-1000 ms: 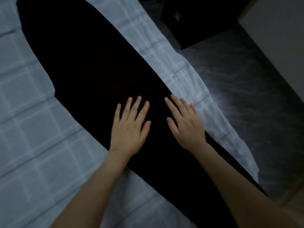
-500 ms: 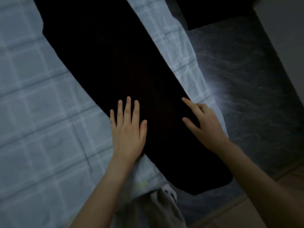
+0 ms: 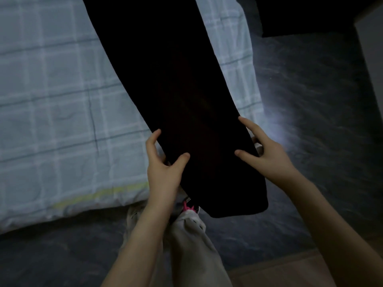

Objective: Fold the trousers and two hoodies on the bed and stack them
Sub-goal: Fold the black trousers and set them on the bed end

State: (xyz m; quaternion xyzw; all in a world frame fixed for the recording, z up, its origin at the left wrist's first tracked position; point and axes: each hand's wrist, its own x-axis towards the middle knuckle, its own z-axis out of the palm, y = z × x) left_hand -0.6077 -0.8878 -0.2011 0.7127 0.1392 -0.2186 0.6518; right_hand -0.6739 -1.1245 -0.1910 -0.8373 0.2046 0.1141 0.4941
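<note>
The left hand (image 3: 163,168) pinches one edge of the black trousers (image 3: 176,79), the right hand (image 3: 267,154) the opposite edge, thumbs on top. The cloth stretches away from them across the bed (image 3: 51,100); its hem hangs free behind them. Lifting unevenly would likely skew the fold.

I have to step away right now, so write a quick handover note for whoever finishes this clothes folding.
Left hand: grips the trousers at the left edge near the hem.
Right hand: grips the right edge opposite.
Trousers: stretched along the bed, hem end held out past its edge.
Done: nothing stacked in view.
Left: fold the trousers, fold both hoodies (out of view), stack all three.
</note>
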